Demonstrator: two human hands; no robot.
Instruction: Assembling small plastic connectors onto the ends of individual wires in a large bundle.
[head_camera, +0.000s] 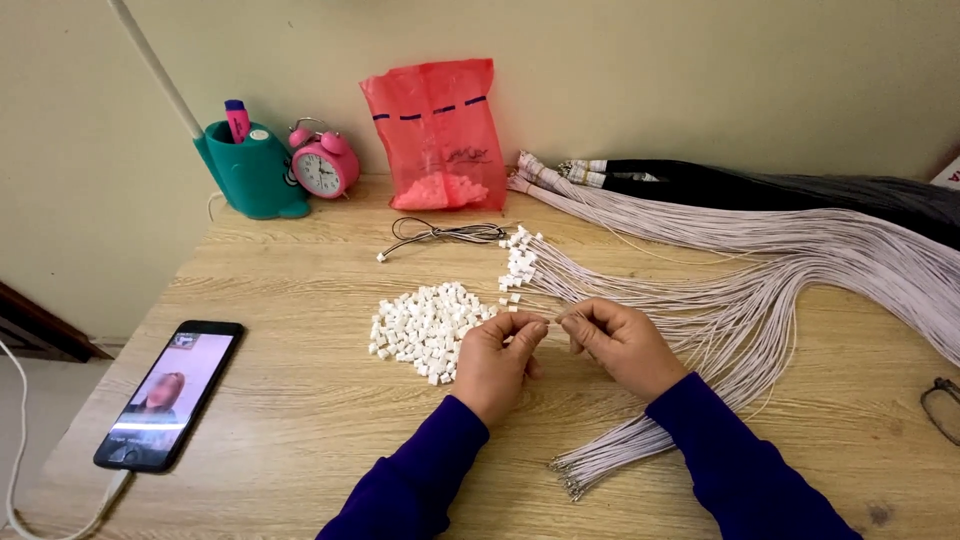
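A thin white wire (553, 318) spans the small gap between the two hands over the middle of the bench (280, 420). The left hand (497, 358) pinches its end between thumb and fingertips, and the right hand (622, 345) pinches it just beside; whether a plug sits on that end is hidden by the fingers. Left of the hands lies a pile of white plugs (425, 320); behind them a wire bundle (760, 290) fans rightward, cut off at the edge. A phone (170, 392) lies at left, its screen blurred. Glasses (942, 408) are half out of view. A red bag (437, 130), pink clock (322, 165) and teal holder (250, 165) stand against the pale wall.
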